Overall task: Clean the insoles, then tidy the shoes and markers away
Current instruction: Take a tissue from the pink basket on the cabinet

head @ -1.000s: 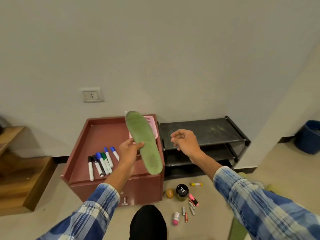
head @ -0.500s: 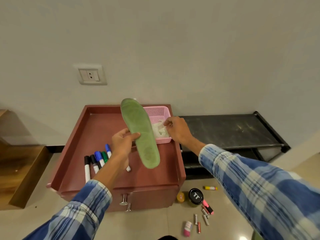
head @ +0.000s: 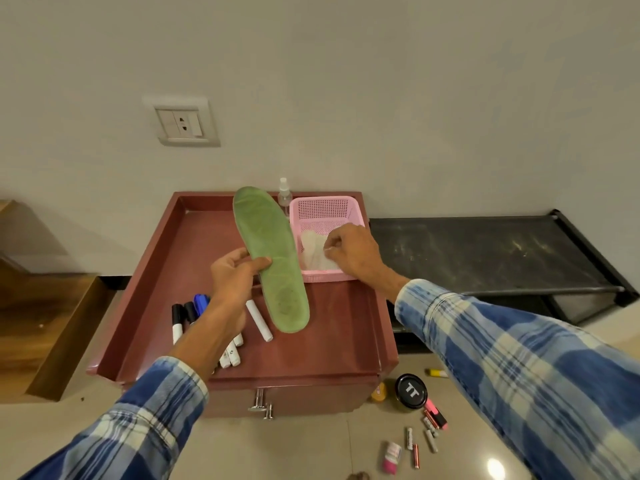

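Observation:
My left hand [head: 231, 282] grips a green insole [head: 272, 258] by its edge and holds it above the red-brown cabinet top [head: 332, 327], toe end toward the wall. My right hand [head: 353, 252] reaches into the pink basket [head: 323, 209] and pinches a white cloth [head: 313, 251] lying inside it. Several markers [head: 180, 317] lie on the cabinet top under my left wrist, and one white marker [head: 259, 320] lies apart beside the insole's heel. No shoes are in view.
A clear spray bottle [head: 284, 195] stands behind the basket by the wall. A black shoe rack [head: 485, 251] stands right of the cabinet. A black jar [head: 411, 391], batteries [head: 410, 438] and small items lie on the floor. Wooden steps [head: 45, 306] are at left.
The camera has moved closer and tilted down over the cabinet. My right hand went from open air into the pink basket and now pinches the white cloth. The left hand keeps holding the insole.

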